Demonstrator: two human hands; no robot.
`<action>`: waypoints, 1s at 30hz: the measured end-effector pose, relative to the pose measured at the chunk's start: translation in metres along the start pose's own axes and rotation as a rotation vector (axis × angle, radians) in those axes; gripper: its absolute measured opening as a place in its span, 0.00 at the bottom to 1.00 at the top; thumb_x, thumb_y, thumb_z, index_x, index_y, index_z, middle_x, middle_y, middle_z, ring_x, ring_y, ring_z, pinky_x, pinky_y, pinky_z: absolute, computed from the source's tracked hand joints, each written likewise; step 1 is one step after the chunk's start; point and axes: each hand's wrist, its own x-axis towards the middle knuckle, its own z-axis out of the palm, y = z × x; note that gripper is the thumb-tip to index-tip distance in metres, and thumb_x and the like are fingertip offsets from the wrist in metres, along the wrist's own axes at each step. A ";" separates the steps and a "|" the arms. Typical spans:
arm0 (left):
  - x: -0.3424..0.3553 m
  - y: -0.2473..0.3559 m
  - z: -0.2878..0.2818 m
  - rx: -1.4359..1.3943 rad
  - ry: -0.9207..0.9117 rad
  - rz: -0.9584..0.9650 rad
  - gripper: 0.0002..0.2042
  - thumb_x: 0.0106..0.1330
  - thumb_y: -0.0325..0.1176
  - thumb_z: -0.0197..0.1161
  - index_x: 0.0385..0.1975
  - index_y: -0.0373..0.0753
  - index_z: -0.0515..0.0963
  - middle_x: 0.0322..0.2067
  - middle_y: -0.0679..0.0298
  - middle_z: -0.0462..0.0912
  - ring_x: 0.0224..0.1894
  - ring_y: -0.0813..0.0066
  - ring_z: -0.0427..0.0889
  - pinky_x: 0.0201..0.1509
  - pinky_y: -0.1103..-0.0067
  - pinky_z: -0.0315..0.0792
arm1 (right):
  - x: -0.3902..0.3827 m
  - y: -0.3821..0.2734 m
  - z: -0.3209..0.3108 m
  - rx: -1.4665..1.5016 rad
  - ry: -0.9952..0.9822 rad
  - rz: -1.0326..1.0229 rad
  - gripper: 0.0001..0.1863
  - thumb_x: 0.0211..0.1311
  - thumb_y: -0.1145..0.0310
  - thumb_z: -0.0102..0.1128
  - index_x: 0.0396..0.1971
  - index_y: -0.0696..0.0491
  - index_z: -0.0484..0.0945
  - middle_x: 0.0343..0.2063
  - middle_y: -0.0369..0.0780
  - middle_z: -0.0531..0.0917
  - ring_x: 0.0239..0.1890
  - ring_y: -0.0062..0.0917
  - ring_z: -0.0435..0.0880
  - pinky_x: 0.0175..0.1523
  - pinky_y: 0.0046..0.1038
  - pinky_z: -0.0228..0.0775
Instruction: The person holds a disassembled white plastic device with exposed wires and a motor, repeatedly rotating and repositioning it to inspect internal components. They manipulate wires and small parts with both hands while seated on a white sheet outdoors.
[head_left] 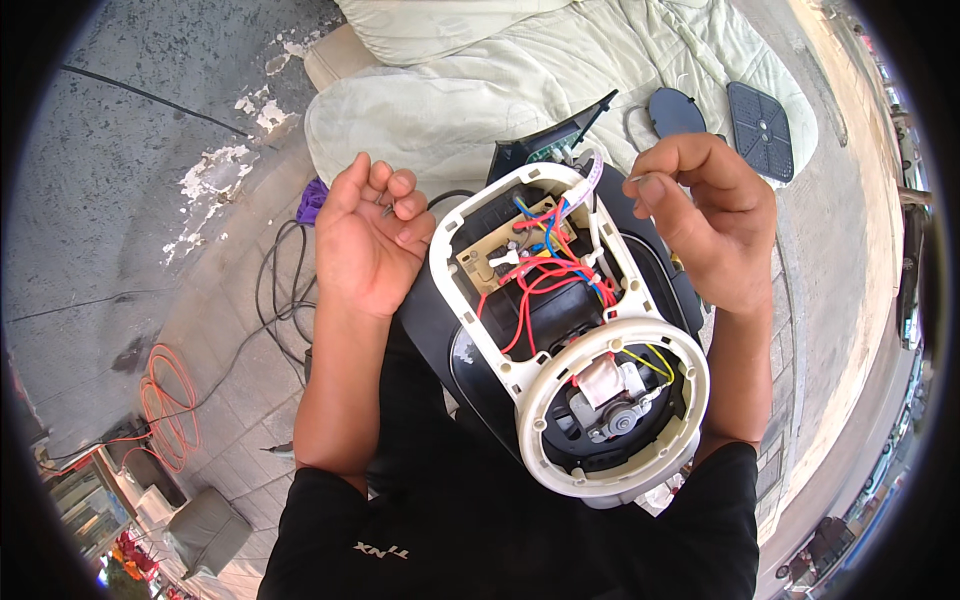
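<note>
An opened appliance (470, 360) with a dark body and a cream plastic frame (530, 380) rests on my lap. Inside the frame, red, blue and yellow wires (545, 275) run over a tan circuit board (485, 255). Its round opening, nearest me, holds a small motor (620, 415). Left of the frame, my left hand (370, 245) is palm up with curled fingers around small metal screws (388, 211). Above the right side, my right hand (715, 215) pinches a small metal piece, apparently a screw (638, 179), between thumb and forefinger. A dark panel with a green board (555, 145) leans at the far end.
Ahead lies a pale padded cushion (420, 120) bearing a round dark lid (675, 112) and a perforated dark plate (762, 130). On the paving at left are a purple cloth (312, 202), a black cable (275, 290) and an orange coiled cord (168, 405). A street with vehicles runs along the right.
</note>
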 end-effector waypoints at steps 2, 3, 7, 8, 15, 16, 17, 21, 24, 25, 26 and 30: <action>0.000 0.000 0.001 -0.001 0.009 0.006 0.12 0.78 0.42 0.57 0.33 0.42 0.76 0.31 0.65 0.78 0.30 0.74 0.72 0.29 0.80 0.64 | -0.001 0.001 0.001 0.056 -0.007 0.043 0.04 0.68 0.77 0.65 0.39 0.60 0.83 0.34 0.35 0.87 0.35 0.13 0.82 0.42 0.19 0.74; 0.000 0.001 0.001 -0.001 0.015 0.011 0.12 0.78 0.42 0.57 0.34 0.42 0.76 0.31 0.65 0.78 0.30 0.74 0.72 0.29 0.80 0.64 | -0.002 0.001 0.002 0.085 -0.011 0.065 0.04 0.69 0.77 0.64 0.39 0.60 0.82 0.34 0.36 0.87 0.35 0.14 0.82 0.42 0.19 0.74; 0.000 0.002 -0.002 -0.008 0.019 0.017 0.13 0.78 0.42 0.57 0.34 0.42 0.76 0.31 0.64 0.77 0.30 0.73 0.73 0.29 0.79 0.64 | -0.004 0.003 0.004 0.105 -0.030 0.107 0.05 0.72 0.75 0.62 0.42 0.61 0.81 0.36 0.39 0.88 0.38 0.17 0.85 0.43 0.21 0.80; 0.000 0.003 -0.003 -0.008 0.019 0.021 0.13 0.79 0.42 0.57 0.34 0.42 0.76 0.31 0.64 0.77 0.30 0.73 0.73 0.29 0.78 0.64 | -0.005 0.004 0.004 0.129 -0.034 0.115 0.06 0.73 0.75 0.61 0.43 0.62 0.80 0.38 0.40 0.88 0.38 0.18 0.85 0.44 0.22 0.80; 0.001 0.001 -0.001 -0.031 0.005 0.010 0.13 0.79 0.42 0.56 0.34 0.41 0.76 0.31 0.63 0.77 0.29 0.73 0.73 0.29 0.78 0.65 | -0.007 0.011 -0.001 0.152 -0.067 0.106 0.06 0.74 0.76 0.60 0.44 0.64 0.79 0.40 0.43 0.89 0.39 0.18 0.86 0.47 0.22 0.81; 0.001 0.002 -0.002 -0.034 0.009 0.008 0.13 0.79 0.42 0.56 0.34 0.41 0.76 0.31 0.63 0.77 0.29 0.73 0.73 0.29 0.78 0.65 | -0.006 0.012 0.000 0.164 -0.065 0.108 0.06 0.74 0.76 0.60 0.44 0.64 0.79 0.40 0.43 0.89 0.39 0.18 0.86 0.47 0.22 0.81; 0.001 0.001 -0.002 -0.038 0.013 0.006 0.13 0.79 0.42 0.56 0.34 0.41 0.76 0.31 0.63 0.77 0.29 0.73 0.73 0.29 0.78 0.65 | -0.006 0.012 0.000 0.177 -0.064 0.110 0.06 0.74 0.76 0.60 0.44 0.64 0.79 0.40 0.43 0.89 0.39 0.19 0.86 0.48 0.22 0.82; -0.001 0.004 -0.001 -0.037 0.033 0.017 0.13 0.79 0.42 0.56 0.33 0.41 0.77 0.30 0.63 0.77 0.29 0.73 0.73 0.29 0.79 0.65 | -0.005 0.014 0.003 0.170 -0.055 0.113 0.06 0.74 0.76 0.60 0.44 0.64 0.79 0.39 0.43 0.89 0.38 0.19 0.86 0.47 0.22 0.82; 0.000 0.002 -0.001 -0.033 0.043 0.015 0.14 0.79 0.42 0.56 0.33 0.41 0.77 0.30 0.63 0.78 0.29 0.73 0.74 0.29 0.79 0.65 | -0.006 0.016 0.001 0.134 -0.051 0.103 0.06 0.75 0.75 0.59 0.44 0.63 0.79 0.39 0.43 0.90 0.37 0.19 0.87 0.45 0.23 0.82; 0.000 0.003 0.000 -0.034 0.043 0.014 0.14 0.79 0.42 0.56 0.33 0.41 0.77 0.30 0.63 0.78 0.29 0.73 0.74 0.29 0.79 0.65 | -0.006 0.016 0.002 0.134 -0.047 0.098 0.06 0.75 0.74 0.59 0.43 0.63 0.79 0.39 0.43 0.90 0.37 0.19 0.87 0.45 0.23 0.82; 0.000 0.003 0.000 -0.035 0.042 0.012 0.14 0.79 0.42 0.56 0.33 0.41 0.77 0.30 0.63 0.78 0.29 0.73 0.74 0.29 0.79 0.65 | -0.006 0.015 0.002 0.133 -0.042 0.094 0.07 0.76 0.74 0.59 0.43 0.62 0.79 0.39 0.43 0.90 0.37 0.19 0.87 0.45 0.23 0.82; 0.001 0.003 0.000 -0.034 0.042 0.013 0.14 0.78 0.42 0.57 0.33 0.40 0.77 0.30 0.63 0.78 0.29 0.73 0.74 0.28 0.79 0.65 | -0.006 0.014 0.002 0.118 -0.025 0.095 0.07 0.76 0.73 0.59 0.43 0.62 0.78 0.38 0.43 0.90 0.36 0.20 0.88 0.43 0.23 0.81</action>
